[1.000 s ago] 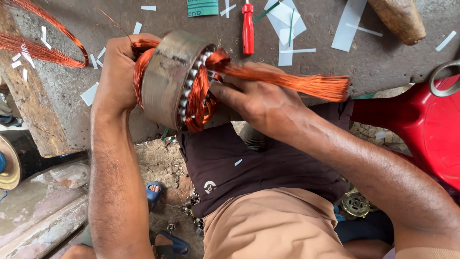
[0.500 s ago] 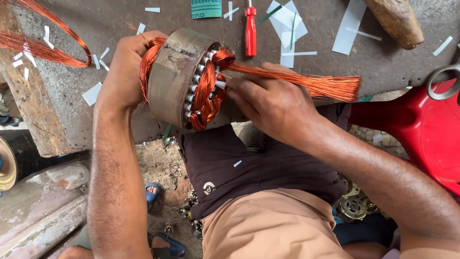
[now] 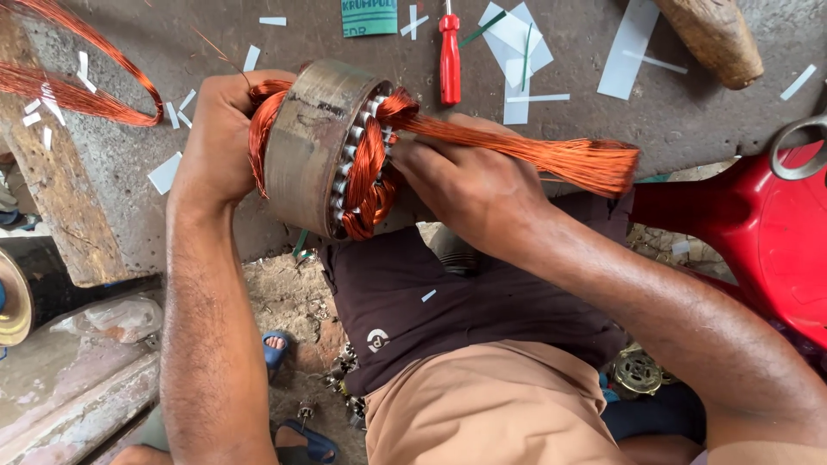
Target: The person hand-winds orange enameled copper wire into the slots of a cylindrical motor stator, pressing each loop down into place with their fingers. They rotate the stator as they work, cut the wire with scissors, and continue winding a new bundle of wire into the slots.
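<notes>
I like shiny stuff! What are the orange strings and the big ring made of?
The strings look like thin copper wire with a glossy coat: bright orange-red and fine as hair. The ring, held by the left hand while the right hand works the wire, looks like dull grey-brown steel, smudged and perhaps a bit rusty.

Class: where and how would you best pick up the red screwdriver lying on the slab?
Probably by the red handle of the screwdriver, coming from above with fingers across its width. It lies flat on the slab, handle toward the worker, thicker than the thin shaft and free of the paper strips beside it.
</notes>
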